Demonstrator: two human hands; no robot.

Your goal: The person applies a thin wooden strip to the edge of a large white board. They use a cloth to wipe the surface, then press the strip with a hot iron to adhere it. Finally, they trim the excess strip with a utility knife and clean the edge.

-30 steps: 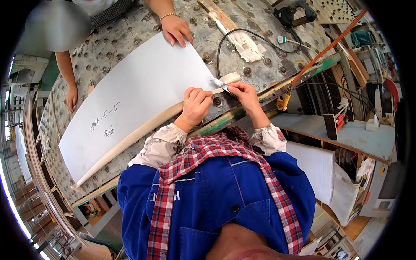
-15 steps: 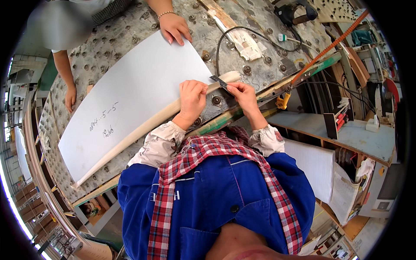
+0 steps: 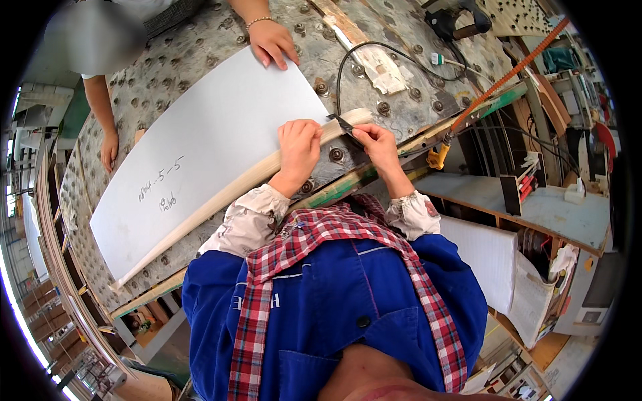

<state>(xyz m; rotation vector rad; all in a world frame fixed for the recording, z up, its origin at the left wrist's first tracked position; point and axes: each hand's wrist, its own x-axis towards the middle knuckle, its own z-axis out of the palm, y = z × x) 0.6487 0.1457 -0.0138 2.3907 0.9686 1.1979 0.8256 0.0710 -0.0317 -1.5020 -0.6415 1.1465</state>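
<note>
A large white panel (image 3: 207, 127) with a curved outline and handwriting on it lies over the studded metal table. Along its near edge runs a long, bent cream-coloured strip (image 3: 234, 192). My left hand (image 3: 299, 152) is closed over this strip close to its right end, fingers curled. To the right, my right hand (image 3: 378, 148) pinches a short black strip (image 3: 344, 125) that looks like tape. This black piece crosses the cream strip's end beside the panel's right corner. Whether it is stuck down there I cannot tell.
Across the table, a co-worker's one hand (image 3: 273, 45) presses on the panel's far corner; the other hand (image 3: 110, 152) rests by its left side. A black cable (image 3: 342, 73), a worn board (image 3: 374, 65) and a black power tool (image 3: 458, 23) lie beyond. An orange hose (image 3: 511, 70) hangs at right.
The black strip has twisted and now lies lower across the cream strip, with my right hand slightly shifted. The cream strip has turned a little. My left hand stays on it.
</note>
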